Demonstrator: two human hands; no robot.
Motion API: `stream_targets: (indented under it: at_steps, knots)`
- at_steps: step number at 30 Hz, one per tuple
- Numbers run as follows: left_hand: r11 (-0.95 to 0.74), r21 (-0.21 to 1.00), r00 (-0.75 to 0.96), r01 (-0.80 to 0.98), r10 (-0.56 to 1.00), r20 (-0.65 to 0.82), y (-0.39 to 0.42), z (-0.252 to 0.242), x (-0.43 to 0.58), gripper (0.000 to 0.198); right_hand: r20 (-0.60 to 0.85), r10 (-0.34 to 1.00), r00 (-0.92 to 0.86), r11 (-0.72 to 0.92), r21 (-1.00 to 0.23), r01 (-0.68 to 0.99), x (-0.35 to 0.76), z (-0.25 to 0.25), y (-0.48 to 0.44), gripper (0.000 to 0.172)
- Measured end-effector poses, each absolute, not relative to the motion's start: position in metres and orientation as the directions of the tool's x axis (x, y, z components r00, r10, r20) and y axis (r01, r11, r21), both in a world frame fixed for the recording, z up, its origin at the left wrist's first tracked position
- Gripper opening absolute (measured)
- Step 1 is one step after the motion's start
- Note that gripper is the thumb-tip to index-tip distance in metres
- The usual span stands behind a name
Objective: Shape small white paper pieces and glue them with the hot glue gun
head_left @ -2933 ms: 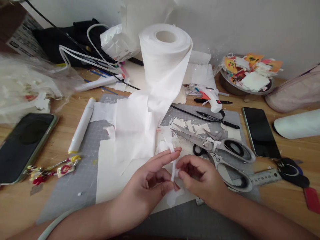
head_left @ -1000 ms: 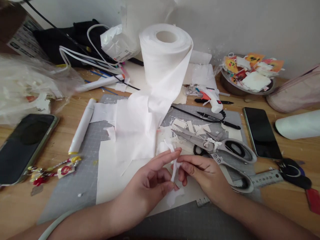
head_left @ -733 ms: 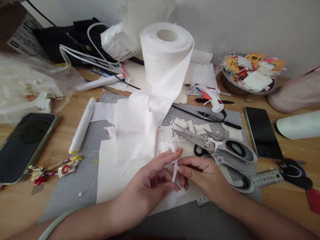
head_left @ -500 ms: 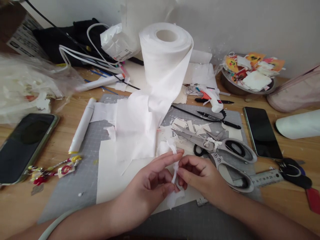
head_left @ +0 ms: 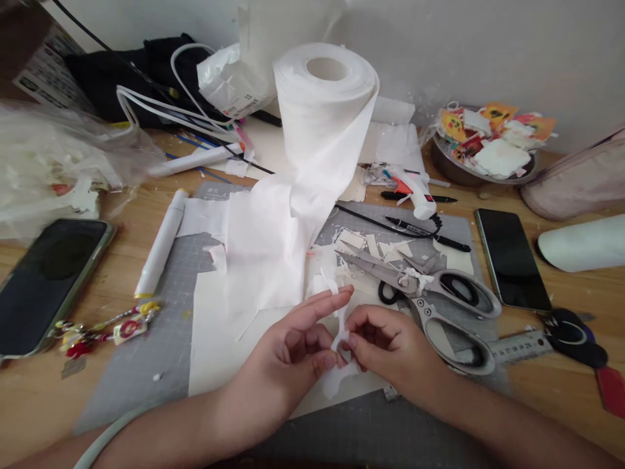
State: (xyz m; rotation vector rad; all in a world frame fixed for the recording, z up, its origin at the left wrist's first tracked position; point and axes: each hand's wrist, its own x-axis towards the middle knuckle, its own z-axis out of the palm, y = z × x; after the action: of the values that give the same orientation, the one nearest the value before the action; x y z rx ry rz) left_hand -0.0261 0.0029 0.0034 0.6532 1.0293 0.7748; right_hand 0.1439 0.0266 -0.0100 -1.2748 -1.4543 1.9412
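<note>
Both hands meet low in the middle, above a grey cutting mat [head_left: 146, 339]. My left hand [head_left: 293, 355] pinches a thin strip of white tissue [head_left: 340, 326], index finger stretched out along it. My right hand [head_left: 390, 348] has its fingers curled in, pinching the same strip from the right. A wider scrap of the tissue hangs below the hands. Behind them stands a big white tissue roll [head_left: 325, 124] with its loose end trailing down onto the mat.
Large grey-handled scissors [head_left: 430, 293] lie just right of my hands, a steel ruler [head_left: 517, 345] beyond them. A glue gun [head_left: 415, 192], black pens, two phones [head_left: 508, 257] [head_left: 46, 277], a white tube [head_left: 159, 244], a keychain [head_left: 105, 329] and a bowl of scraps [head_left: 488, 146] crowd the wooden desk.
My right hand's fingers have curled tighter and shifted slightly down on the tissue strip. The left hand stays nearly in place. Nothing else on the desk moved.
</note>
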Motion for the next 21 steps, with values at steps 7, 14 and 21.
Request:
stream_targets:
  at_steps: [7,14,21]
  knots:
    - [0.561,0.779,0.291,-0.28,0.823,-0.488,0.004,0.005,-0.027,0.062,-0.354,0.774,-0.525,-0.24,-0.931,0.274,0.144,-0.008,0.026,0.003]
    - [0.525,0.791,0.331,-0.314,0.842,-0.427,0.0,-0.003,-0.029,0.06,-0.377,0.782,-0.496,-0.272,-0.923,0.272,0.142,-0.007,0.025,0.004]
    - [0.573,0.764,0.396,-0.297,0.802,-0.447,-0.003,-0.004,-0.029,0.056,-0.374,0.77,-0.516,-0.356,-0.924,0.14,0.144,-0.011,0.025,0.008]
